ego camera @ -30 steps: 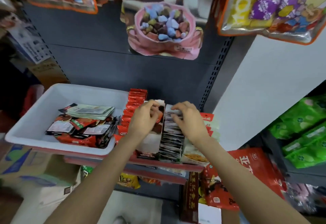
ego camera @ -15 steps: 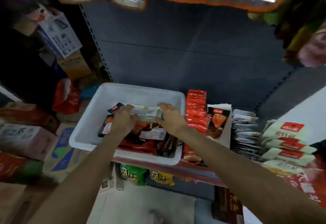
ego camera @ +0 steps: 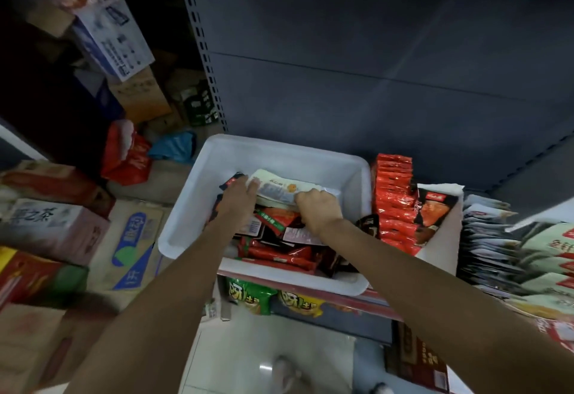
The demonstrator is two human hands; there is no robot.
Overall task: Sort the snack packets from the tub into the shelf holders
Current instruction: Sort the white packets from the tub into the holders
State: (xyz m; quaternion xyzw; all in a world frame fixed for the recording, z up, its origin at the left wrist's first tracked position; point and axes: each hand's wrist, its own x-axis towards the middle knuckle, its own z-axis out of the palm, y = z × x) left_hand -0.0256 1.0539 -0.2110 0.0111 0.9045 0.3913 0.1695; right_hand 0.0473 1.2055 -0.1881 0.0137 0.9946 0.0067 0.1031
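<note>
White tub: left hand and right hand inside, fingers of both gripping pale packet stack; red packets just right.

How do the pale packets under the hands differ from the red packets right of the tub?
The pale packets lie flat in a loose stack inside the tub; the red packets stand on edge in a tight row on the shelf outside it. The pale ones are cream with grey print, the red ones glossy red. The left hand and right hand touch the pale stack; nothing touches the red row. Both are grouped by kind.
</note>
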